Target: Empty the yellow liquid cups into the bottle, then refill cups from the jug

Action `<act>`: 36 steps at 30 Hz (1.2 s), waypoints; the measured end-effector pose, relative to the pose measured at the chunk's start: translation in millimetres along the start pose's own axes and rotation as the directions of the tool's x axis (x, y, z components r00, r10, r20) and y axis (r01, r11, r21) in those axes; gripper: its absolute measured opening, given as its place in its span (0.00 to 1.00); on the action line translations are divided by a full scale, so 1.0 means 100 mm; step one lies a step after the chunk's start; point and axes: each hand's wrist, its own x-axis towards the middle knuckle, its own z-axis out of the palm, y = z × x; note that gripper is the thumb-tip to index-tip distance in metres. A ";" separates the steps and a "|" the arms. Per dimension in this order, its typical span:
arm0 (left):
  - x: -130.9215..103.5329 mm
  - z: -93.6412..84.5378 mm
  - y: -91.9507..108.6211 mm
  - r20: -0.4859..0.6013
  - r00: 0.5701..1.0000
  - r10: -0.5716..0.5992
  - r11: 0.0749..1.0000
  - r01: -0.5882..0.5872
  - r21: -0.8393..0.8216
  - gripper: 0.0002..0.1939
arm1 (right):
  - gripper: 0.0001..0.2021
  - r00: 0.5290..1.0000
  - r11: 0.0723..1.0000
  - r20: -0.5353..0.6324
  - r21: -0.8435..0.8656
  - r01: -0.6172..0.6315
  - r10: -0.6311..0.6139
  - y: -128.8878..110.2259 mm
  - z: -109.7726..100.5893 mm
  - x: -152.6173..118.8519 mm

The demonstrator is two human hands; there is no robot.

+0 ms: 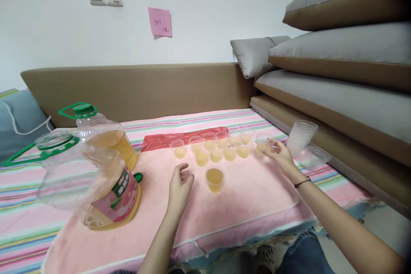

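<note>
My left hand [180, 183] hovers over the pink cloth with thumb and fingers apart, holding nothing. Just right of it stands a clear plastic cup of yellow drink [215, 181]. Several similar cups [215, 154] with shallow yellow liquid are grouped behind it, and one cup [178, 150] sits at the group's left end. At the right end, my right hand [278, 154] has its fingers closed on the rim of a clear plastic cup [262, 145] holding some yellow liquid. A leaning stack of clear cups [300, 138] is beside this hand.
On the left are an uncapped drink jug [118, 201], another jug with a green cap [111, 137] and a loose green cap [138, 177]. Red plastic packaging [184, 138] lies behind the cups. More clear plastic [314, 157] lies right, below stacked cushions [340, 81].
</note>
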 end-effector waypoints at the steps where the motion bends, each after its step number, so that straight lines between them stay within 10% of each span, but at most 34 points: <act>1: 0.08 0.04 -0.02 -0.005 1.000 -0.006 1.000 0.006 -0.007 0.19 | 0.28 1.000 1.000 0.014 0.016 -0.004 0.004 -0.09 0.02 -0.06; 9: 0.59 0.39 -0.18 0.043 0.999 0.003 0.998 -0.001 -0.059 0.28 | 0.32 0.996 0.977 0.088 0.210 -0.031 0.013 -0.73 0.33 -0.62; 20: 0.74 0.56 -0.31 0.028 0.999 0.016 0.999 -0.015 -0.048 0.18 | 0.32 0.984 0.947 0.174 0.308 -0.087 0.034 -0.80 0.68 -0.97; 36: -0.29 0.01 0.42 0.019 0.989 0.146 0.984 -0.144 -0.101 0.28 | 0.31 0.953 0.960 0.203 0.212 0.181 -0.225 -0.95 0.93 -1.23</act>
